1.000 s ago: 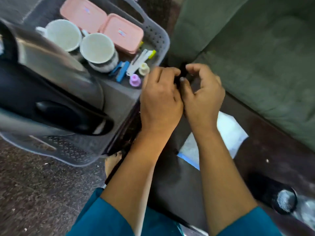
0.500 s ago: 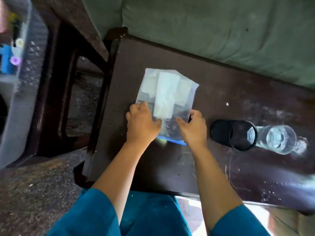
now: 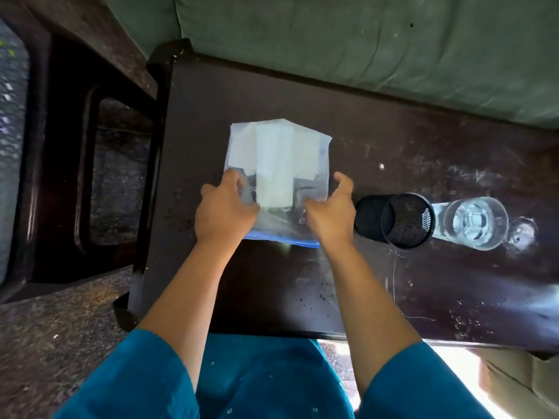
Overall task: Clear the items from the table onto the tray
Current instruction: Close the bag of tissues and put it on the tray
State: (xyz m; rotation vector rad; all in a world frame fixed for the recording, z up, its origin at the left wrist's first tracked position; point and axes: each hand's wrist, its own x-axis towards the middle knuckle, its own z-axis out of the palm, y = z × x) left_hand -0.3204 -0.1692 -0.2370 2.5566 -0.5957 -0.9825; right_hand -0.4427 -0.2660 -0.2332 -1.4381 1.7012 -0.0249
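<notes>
A clear plastic zip bag (image 3: 276, 160) with a blue strip along its near edge and white sheets inside lies flat on the dark wooden table (image 3: 408, 152). My left hand (image 3: 225, 211) pinches the bag's near left part, fingers curled onto the plastic. My right hand (image 3: 331, 211) holds the near right part, thumb raised beside the bag's right edge. A black mesh cup (image 3: 396, 220) lies on its side just right of my right hand, and a clear drinking glass (image 3: 473, 222) lies beyond it. The grey tray (image 3: 12, 122) shows only as a blurred strip at the far left edge.
A green cushion (image 3: 363, 40) runs along the table's far side. A dark wooden stool or frame (image 3: 66, 176) stands between the table and the tray. Speckled floor (image 3: 45, 343) lies at the lower left. A thin thread trails on the table near the mesh cup.
The view swung from the tray to the table. Both hands moved from the tray's corner onto the plastic bag and now grip its near corners.
</notes>
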